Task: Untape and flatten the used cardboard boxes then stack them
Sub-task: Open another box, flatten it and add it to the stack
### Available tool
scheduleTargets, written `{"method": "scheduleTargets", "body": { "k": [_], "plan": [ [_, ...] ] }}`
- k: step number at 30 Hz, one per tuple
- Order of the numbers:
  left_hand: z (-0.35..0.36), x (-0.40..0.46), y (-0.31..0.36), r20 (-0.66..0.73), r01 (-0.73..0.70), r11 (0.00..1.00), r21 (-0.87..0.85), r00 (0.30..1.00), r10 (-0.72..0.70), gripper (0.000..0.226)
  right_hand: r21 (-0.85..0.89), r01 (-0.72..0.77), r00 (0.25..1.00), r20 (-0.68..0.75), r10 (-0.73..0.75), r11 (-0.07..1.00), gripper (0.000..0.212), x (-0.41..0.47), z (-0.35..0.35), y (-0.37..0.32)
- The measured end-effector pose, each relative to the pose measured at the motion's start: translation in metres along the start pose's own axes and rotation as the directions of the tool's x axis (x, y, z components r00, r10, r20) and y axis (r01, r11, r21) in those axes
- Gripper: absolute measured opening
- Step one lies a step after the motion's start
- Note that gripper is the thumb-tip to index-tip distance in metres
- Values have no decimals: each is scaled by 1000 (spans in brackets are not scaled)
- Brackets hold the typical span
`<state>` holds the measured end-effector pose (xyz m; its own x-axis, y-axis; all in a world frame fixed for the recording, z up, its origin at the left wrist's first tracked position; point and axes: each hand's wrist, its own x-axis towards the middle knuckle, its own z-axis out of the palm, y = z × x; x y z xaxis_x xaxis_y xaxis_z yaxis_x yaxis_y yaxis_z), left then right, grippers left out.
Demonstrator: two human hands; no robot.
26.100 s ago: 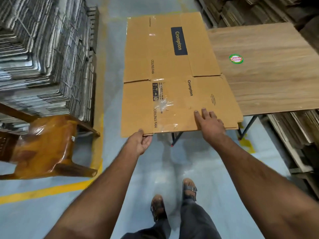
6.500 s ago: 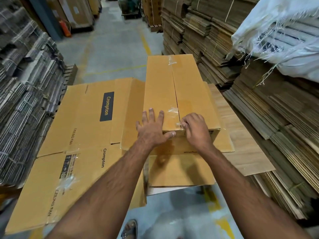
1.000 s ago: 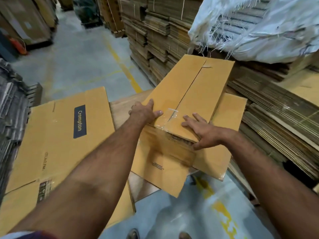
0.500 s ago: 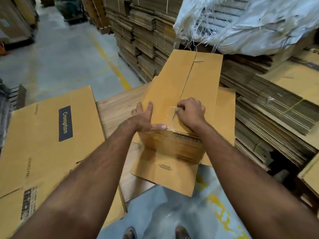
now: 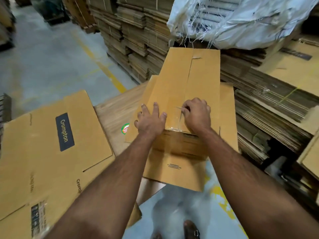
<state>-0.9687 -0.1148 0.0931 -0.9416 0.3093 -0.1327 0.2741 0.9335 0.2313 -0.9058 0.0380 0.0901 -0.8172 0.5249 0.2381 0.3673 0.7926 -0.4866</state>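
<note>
A sandalled foot [image 5: 190,229] is seen nearest, on the grey floor [image 5: 51,57]. To the left, a flattened box [image 5: 43,152] printed "Crompton" is laid over the left part of the counter [image 5: 114,116], its near edge hanging past it. Further in, a still-assembled cardboard box [image 5: 186,83] is set on the wooden counter, with its lower flaps splayed outward, one hanging toward the viewer. The left hand [image 5: 151,121] is pressed flat on the box's top near the front edge, fingers straight and spread. The right hand [image 5: 197,114] is curled just beside it, and a strip of clear tape [image 5: 179,111] at the centre seam is pinched between its fingertips. A round sticker [image 5: 125,128] is partly covered by a side flap. Beyond, bundled flat cardboard stacks [image 5: 138,31] are ranged, and a torn white sack [image 5: 241,19] is draped over those at the right.
</note>
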Motion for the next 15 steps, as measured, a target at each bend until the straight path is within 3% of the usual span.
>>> {"method": "scheduleTargets", "body": {
  "k": [6, 15],
  "plan": [
    [6, 2, -2, -24, 20, 1000, -12, 1000, -20, 62, 47, 9, 999, 50, -11, 999, 9, -27, -6, -12],
    [6, 1, -2, -24, 3, 998, -62, 1000, -5, 61, 43, 147, 989, 8, -148, 988, 6, -95, -15, -21]
  ]
}}
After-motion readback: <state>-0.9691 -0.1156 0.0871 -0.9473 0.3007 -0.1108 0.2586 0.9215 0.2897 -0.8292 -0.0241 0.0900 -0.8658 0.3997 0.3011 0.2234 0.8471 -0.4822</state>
